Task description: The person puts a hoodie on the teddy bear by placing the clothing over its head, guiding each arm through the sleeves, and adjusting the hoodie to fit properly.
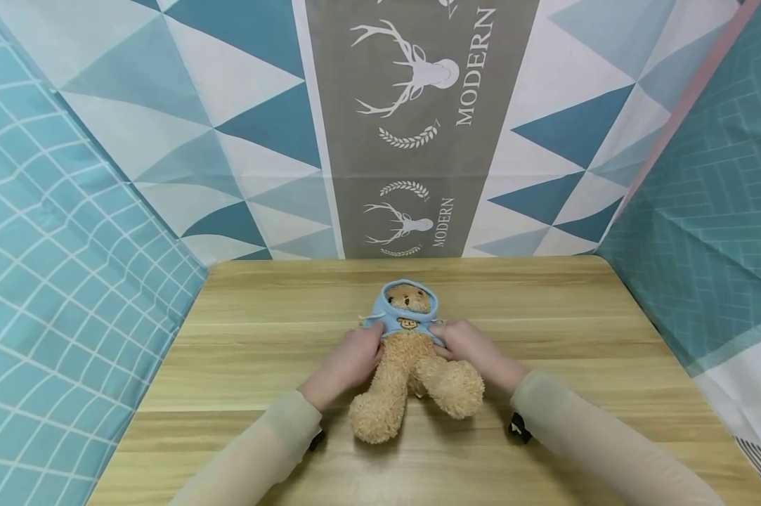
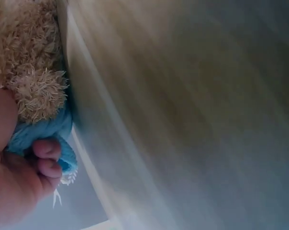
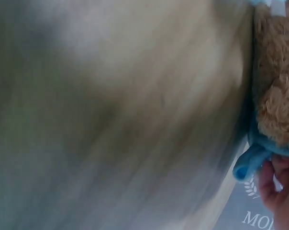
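A tan plush teddy bear point(image 1: 408, 355) in a light blue hoodie point(image 1: 389, 325) is on the wooden table, its legs toward me and its hooded head at the far end. My left hand point(image 1: 355, 353) grips the hoodie by its hem on the left side. On the opposite side, my right hand point(image 1: 471, 346) pinches the hem likewise. Curled fingertips point(image 2: 49, 165) hold the blue cloth point(image 2: 44, 129) in the left wrist view. A blue sleeve point(image 3: 250, 162) sticks out beside the right fingers point(image 3: 268, 184) in the right wrist view.
The wooden table top point(image 1: 260, 309) runs back to a patterned cloth wall point(image 1: 402, 161). Blue gridded cloth point(image 1: 70, 246) hangs along the left side, and teal cloth point(image 1: 709, 211) along the right. Dark wrist straps point(image 1: 518, 427) show under the sleeves.
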`<state>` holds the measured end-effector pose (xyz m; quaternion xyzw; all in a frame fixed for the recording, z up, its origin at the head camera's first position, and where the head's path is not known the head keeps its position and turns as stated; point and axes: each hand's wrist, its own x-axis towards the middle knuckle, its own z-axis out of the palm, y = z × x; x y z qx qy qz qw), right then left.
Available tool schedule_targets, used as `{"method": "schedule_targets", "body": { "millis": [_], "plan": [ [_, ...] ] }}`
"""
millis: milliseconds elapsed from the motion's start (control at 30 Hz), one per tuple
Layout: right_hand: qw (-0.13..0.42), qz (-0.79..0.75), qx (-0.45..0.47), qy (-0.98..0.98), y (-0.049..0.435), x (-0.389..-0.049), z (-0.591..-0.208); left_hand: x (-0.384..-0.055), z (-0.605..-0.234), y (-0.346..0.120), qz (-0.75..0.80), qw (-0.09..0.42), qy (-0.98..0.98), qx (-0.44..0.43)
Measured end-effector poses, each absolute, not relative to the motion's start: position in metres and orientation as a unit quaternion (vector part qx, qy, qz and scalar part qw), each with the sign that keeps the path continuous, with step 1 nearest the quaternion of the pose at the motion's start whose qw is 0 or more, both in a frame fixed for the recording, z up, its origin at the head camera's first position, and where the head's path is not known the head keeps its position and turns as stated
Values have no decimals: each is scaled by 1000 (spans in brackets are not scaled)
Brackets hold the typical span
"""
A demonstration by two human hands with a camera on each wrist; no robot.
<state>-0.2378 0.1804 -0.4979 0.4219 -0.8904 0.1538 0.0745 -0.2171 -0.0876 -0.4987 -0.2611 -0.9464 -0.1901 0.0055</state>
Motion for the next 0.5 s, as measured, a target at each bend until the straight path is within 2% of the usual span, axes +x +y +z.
{"method": "schedule_targets", "body": {
  "millis": [67, 267, 500],
  "plan": [
    [102, 128, 419, -893, 180, -237, -500, -218, -499, -88, -204, 5, -943, -262],
    [57, 264, 323, -907, 183, -227, -493, -224, -499, -98, -298, 36, -922, -245],
    [35, 337, 286, -896, 192, -230, -482, -223, -498, -106, -379, 66, -893, -233]
  ]
}}
